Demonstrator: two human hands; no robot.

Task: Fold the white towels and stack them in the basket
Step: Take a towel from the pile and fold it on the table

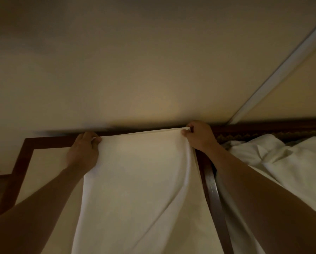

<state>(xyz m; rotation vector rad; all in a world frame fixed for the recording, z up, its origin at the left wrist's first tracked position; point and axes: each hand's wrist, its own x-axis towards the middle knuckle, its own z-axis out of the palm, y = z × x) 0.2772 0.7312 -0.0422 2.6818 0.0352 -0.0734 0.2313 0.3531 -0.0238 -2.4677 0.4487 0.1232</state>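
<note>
Two hands pinching white towel (138, 180) corners, rumpled white linen (282, 162) right, dark wood frame (214, 198) between

From my remote seat I lose the white towel (138, 180) at the bottom edge, its lower hem out of frame, both forearms are cut there too, the crumpled white linen (282, 162) runs off the right edge, and a dark blur (76, 130) smears the wood trim (48, 142).
</note>
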